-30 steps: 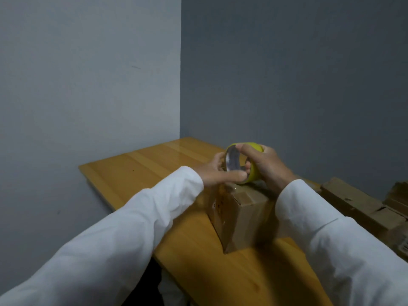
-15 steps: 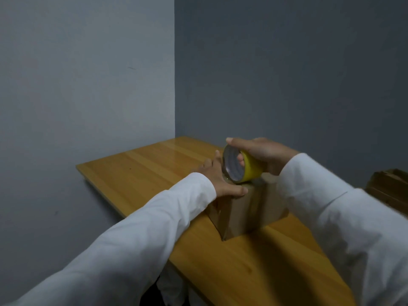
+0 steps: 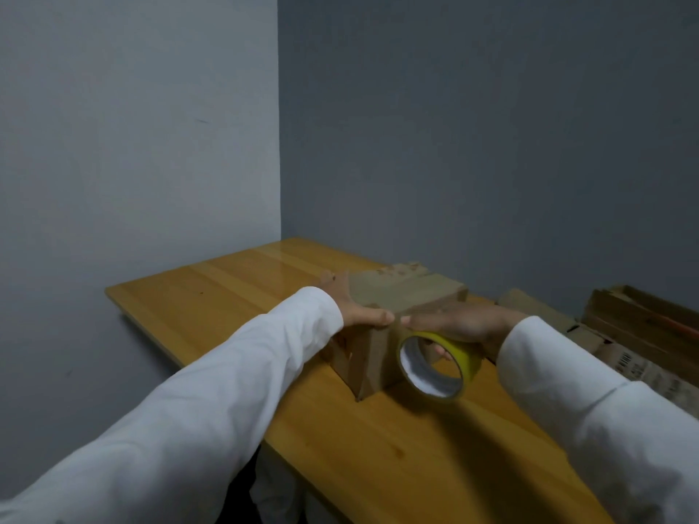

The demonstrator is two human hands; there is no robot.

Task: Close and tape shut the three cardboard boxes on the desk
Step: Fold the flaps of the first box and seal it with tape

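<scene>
The counter (image 3: 234,289) is a wooden top set into a corner between two grey walls, and it carries all the work. The box in hand (image 3: 401,296) stands near the middle of the counter with its flaps closed and a band of clear tape visible across the top; two further boxes (image 3: 643,327) lie at the far right, apart from it, and appear not yet sealed. The left hand (image 3: 351,308) rests flat on the box top at the near left corner, fingers extended and thumb pressing along the near edge, gripping nothing. The right hand (image 3: 461,327) grasps the tape roll (image 3: 435,366), a yellow-rimmed roll held over the near side face of the box, fingers passed through its core. The step in hand is judged to be drawing the strip over the near edge and down the side. To do it well: keep the left hand pressing the strip at the edge so that the flaps cannot lift; pull the roll downward with steady tension, square to the seam; rub the strip flat against the side before cutting or tearing. Slack or a skewed pull would probably cause wrinkles and a weak seal
</scene>
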